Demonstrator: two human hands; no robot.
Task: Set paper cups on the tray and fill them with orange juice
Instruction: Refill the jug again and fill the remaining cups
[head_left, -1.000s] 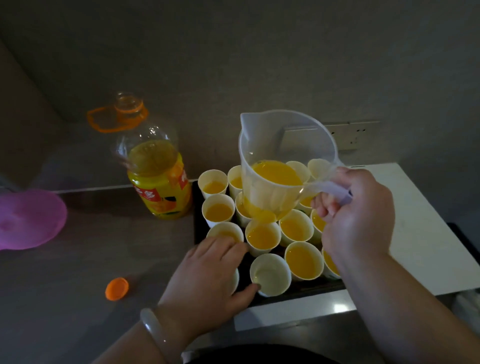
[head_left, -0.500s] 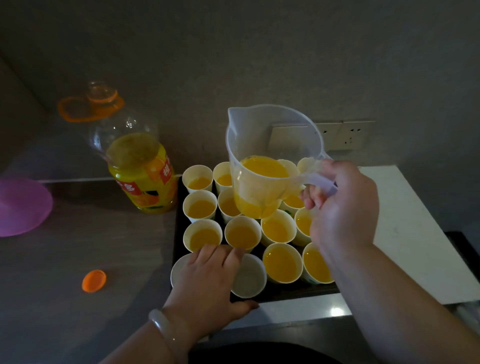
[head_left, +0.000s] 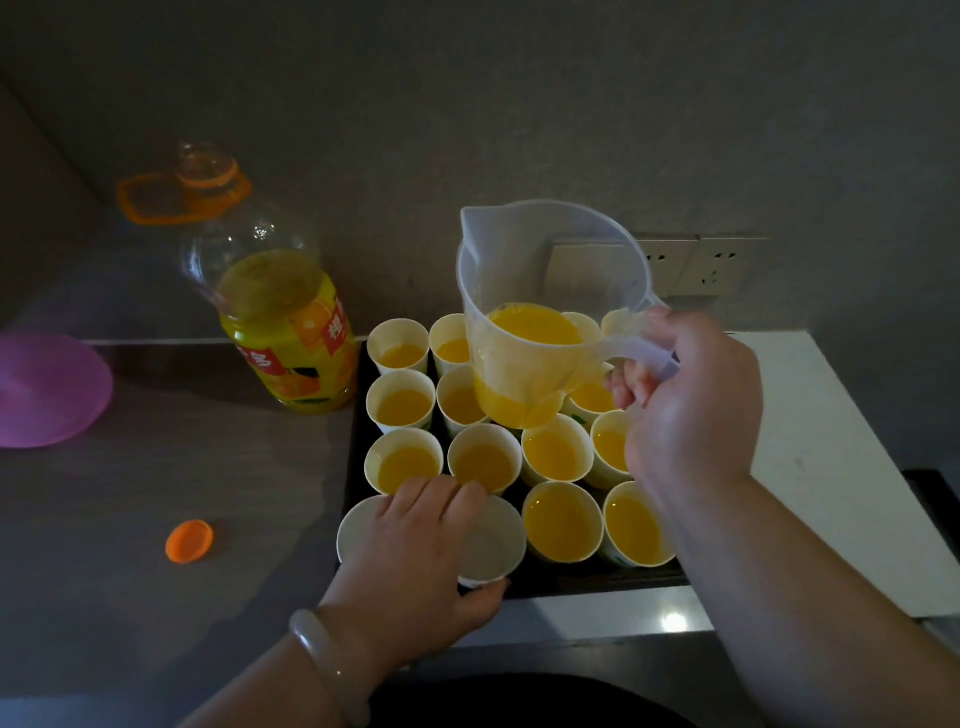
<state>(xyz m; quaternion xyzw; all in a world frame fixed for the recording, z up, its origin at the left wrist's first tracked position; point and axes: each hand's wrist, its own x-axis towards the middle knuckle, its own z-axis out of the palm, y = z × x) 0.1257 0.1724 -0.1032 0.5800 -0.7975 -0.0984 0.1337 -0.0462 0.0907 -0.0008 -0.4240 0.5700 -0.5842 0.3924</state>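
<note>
The fingers (head_left: 441, 493) of my left hand (head_left: 415, 540) lie across the rims of two unfilled cups. My thumb hooks the near wall of the empty cup (head_left: 493, 545) in the tray's (head_left: 597, 578) near-left corner. My right hand (head_left: 691, 410) grips the handle of the pitcher (head_left: 524, 291), which I hold upright over the filled cups (head_left: 563, 522). Filling looks nearly finished; next I should lift my left hand clear and bring the spout low over these last two.
</note>
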